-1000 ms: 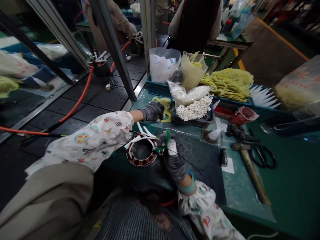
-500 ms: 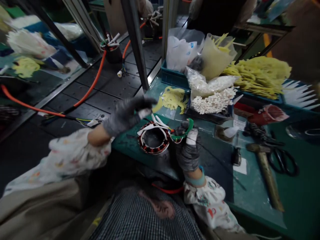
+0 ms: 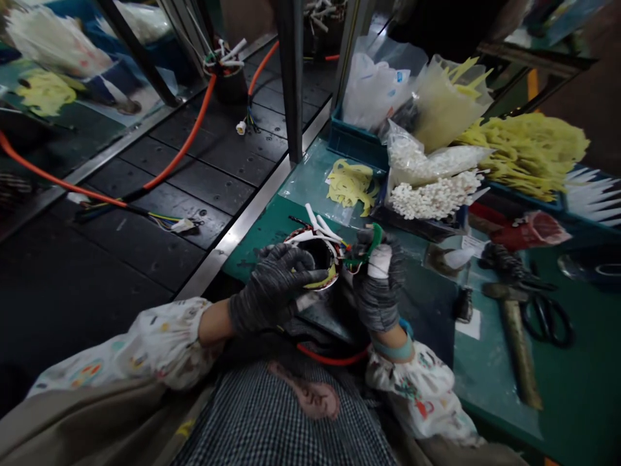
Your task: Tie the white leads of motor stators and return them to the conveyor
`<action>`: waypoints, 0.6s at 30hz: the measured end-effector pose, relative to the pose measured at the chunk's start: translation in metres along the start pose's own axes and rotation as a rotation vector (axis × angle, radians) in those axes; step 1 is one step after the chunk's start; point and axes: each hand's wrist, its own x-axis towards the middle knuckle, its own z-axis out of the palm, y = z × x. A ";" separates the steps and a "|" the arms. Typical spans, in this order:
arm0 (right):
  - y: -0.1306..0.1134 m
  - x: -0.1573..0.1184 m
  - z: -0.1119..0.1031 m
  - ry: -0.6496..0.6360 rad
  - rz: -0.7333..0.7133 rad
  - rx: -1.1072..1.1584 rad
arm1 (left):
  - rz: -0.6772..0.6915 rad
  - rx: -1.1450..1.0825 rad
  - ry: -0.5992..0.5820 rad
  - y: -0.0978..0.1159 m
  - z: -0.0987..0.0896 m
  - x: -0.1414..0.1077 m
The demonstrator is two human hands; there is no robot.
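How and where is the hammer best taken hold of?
The hammer is probably best gripped around its wooden handle, from the near side: it lies flat, handle end nearest the camera, while its head sits farther away, beside the black scissors.

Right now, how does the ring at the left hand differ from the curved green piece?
The ring circles a dark opening; the green piece shows as a slim open arc. The ring looks larger than the visible part of the green piece. The left hand is at the ring's near rim, while the right hand has the green piece in its grip. Both are curved, and thin coloured wires show between them.
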 end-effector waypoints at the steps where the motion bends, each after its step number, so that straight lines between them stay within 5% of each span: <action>1: -0.006 0.002 0.000 0.041 -0.020 0.032 | -0.002 0.036 0.011 0.000 0.002 -0.005; 6: -0.028 0.012 -0.002 -0.066 -0.243 -0.058 | 0.150 0.174 0.056 -0.002 0.004 -0.023; 11: -0.029 0.013 0.002 -0.331 -0.591 -0.473 | 0.278 -0.129 0.076 -0.024 -0.021 -0.033; 16: -0.027 0.017 0.005 -0.543 -0.680 -0.578 | -0.197 -0.399 0.208 -0.060 -0.033 -0.023; 18: -0.026 0.019 0.004 -0.577 -0.660 -0.552 | -0.328 -0.492 0.124 -0.074 -0.027 -0.007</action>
